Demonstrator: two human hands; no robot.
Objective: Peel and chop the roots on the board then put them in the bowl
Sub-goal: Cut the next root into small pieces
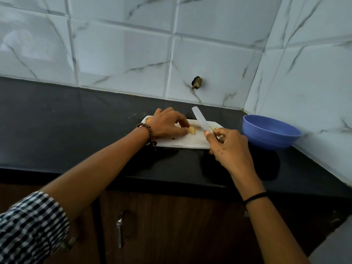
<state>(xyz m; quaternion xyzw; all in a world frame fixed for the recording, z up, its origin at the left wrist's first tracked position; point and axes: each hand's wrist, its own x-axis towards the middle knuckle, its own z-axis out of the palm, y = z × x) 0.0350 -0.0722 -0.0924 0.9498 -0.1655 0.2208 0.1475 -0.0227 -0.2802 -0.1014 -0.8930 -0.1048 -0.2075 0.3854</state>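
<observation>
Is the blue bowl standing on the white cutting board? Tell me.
No, the blue bowl sits on the black counter, to the right of the cutting board.

No words, labels, brands or numbers are showing legibly on the bowl (pixel 270 134), the board (pixel 182 142), the knife (pixel 200 119), the wall tiles (pixel 122 54) or the bench (pixel 57 121).

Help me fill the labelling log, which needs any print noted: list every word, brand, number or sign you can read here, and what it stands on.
None: no readable text anywhere in the picture.
The knife, blue bowl, white chopping board, sliced root, wall tiles and cabinet door all show bare surfaces, with no print or label.
</observation>
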